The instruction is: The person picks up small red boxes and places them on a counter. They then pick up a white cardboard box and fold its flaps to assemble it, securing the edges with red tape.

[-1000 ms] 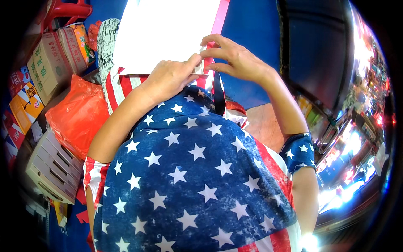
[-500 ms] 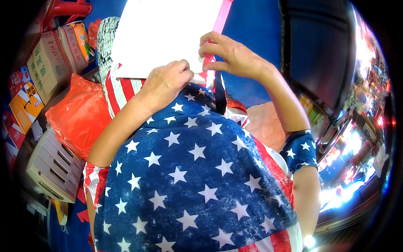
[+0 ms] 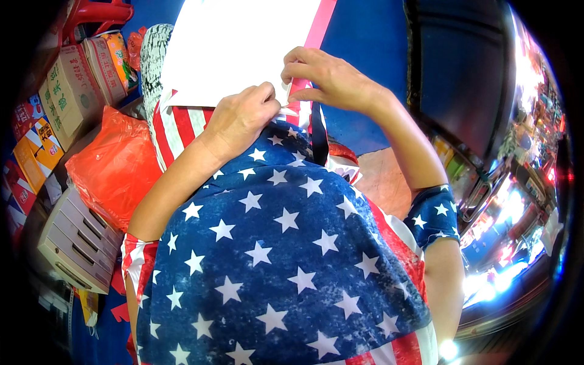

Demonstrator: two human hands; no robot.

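Note:
A bright white flat panel [image 3: 237, 52], its surface washed out by light, lies over my lap, with a pink strip [image 3: 320, 23] along its right side. My left hand [image 3: 243, 115] is closed at the panel's near edge, close to the right corner. Its fingertips are pressed together, and what they pinch is hidden. At that corner, my right hand [image 3: 328, 79] bends its fingers and thumb around the pink-edged side. Only a small gap separates the two hands. A white bit of the corner [image 3: 285, 100] shows between them.
To the left are cardboard boxes [image 3: 72, 85], an orange-red plastic bag [image 3: 112, 167], a pale drawer unit [image 3: 79, 240] and a red stool [image 3: 97, 15]. A dark panel [image 3: 459, 73] stands on the right, beside the blue floor [image 3: 365, 48]. Glaring, cluttered goods fill the far right.
My right hand has shifted slightly left, toward my left hand. The panel's near edge has moved a little away from me. My left hand stays almost in place.

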